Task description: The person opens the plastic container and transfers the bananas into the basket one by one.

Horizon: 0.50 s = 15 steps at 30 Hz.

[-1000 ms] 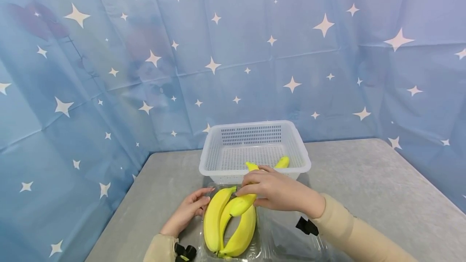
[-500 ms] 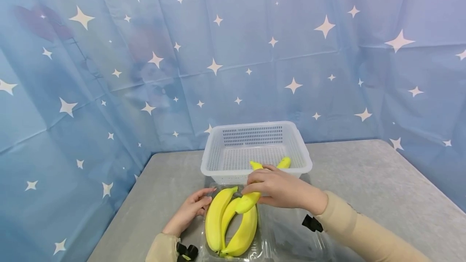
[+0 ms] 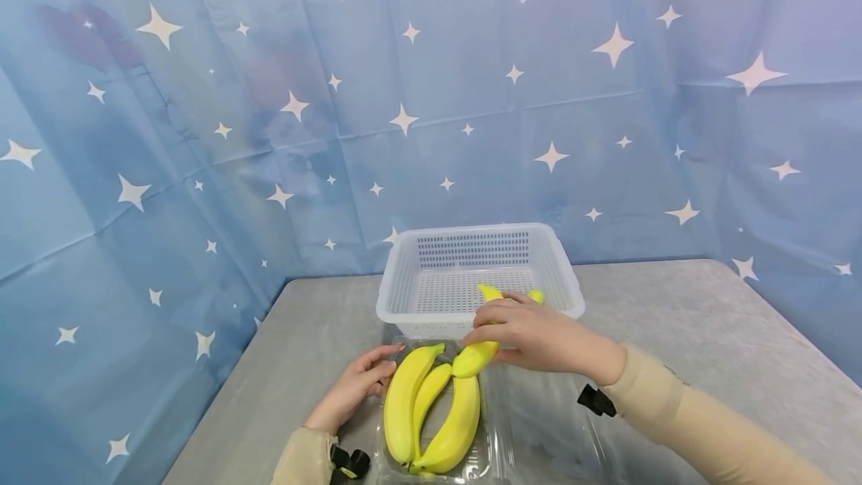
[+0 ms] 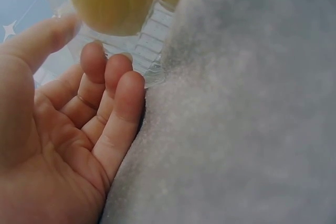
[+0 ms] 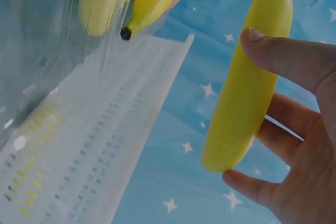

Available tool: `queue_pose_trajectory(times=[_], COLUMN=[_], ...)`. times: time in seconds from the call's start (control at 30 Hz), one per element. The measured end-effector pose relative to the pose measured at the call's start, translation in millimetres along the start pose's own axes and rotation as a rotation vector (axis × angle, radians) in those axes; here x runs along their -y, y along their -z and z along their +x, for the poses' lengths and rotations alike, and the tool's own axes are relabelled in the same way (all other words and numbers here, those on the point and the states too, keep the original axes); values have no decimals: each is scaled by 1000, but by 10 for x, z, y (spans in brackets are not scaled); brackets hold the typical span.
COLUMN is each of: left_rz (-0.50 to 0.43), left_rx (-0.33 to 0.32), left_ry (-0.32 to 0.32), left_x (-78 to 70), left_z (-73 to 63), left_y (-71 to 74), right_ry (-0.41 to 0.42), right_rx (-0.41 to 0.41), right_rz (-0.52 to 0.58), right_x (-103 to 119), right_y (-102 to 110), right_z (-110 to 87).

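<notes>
Plainly, the right hand [image 3: 532, 331] was pinching a banana [image 3: 474, 359] around its middle, thumb on one side and fingers on the other. That banana was lifted off the tabletop [image 3: 646, 313], slanting so that, in the head view, its stem end overlapped the near rim of a white basket [image 3: 481, 230]. Both ends were free, so a slack pinch could have let it swivel or slip, and lowering it at that slant might have caught the stem on the rim.

Its lower end appeared right over the rightmost of three bananas [image 3: 458, 432] in a clear box [image 3: 494, 425]; whether they touched could not be told. Coming down there, it might have rolled off that curved back or shoved the others about.

The left hand [image 3: 357, 388] had loosely bent fingers at the box's far left corner, with no firm grip to be seen. A sideways knock could therefore have slid the thin-looking box toward the tabletop's near edge, which lay out of view. The clear lid [image 3: 552, 425] lay spread toward the tabletop's right edge, and a low forearm might have snagged it and twisted the box.

Farther out, the basket stood near the tabletop's far edge with another banana [image 3: 536, 296] inside, partly hidden; a bump could have pushed it toward the curtain [image 3: 471, 96].
</notes>
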<state>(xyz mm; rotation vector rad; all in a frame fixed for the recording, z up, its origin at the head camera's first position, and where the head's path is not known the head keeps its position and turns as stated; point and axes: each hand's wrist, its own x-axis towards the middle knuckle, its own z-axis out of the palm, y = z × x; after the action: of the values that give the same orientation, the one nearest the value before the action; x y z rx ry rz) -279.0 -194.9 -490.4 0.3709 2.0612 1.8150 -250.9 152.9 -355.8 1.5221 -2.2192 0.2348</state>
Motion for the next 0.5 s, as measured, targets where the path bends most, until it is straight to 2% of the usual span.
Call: queue_pose_trajectory(times=[0.2, 0.5], left_rz=[5, 5], left_rx=[-13, -12], left_ry=[10, 12], left_x=[-1, 5], left_z=[1, 14], left_y=[1, -2], right_ry=[-49, -64], right_rx=[35, 45], right_rz=[15, 19], right_x=[-53, -116], right_y=[63, 54], right_z=[-27, -34])
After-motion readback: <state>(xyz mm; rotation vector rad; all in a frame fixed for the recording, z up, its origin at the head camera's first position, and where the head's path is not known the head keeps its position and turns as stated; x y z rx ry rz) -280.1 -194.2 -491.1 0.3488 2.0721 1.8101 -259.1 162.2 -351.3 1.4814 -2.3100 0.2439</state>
